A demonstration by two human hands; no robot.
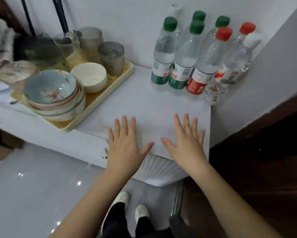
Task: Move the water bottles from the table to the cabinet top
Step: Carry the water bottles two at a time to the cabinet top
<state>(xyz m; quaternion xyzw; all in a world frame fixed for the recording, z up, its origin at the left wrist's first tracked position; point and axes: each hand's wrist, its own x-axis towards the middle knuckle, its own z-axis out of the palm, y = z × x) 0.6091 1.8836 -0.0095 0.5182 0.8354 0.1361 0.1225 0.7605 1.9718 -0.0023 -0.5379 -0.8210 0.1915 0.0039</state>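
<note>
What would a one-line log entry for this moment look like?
left hand: open, empty | right hand: open, empty | water bottles: upright, clustered in wall corner | tray: holds bowls, cups

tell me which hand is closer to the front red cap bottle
Right. The right hand is spread over the cabinet top, directly in front of the front red-capped bottle; the left hand is spread farther left, toward the tray.
</note>
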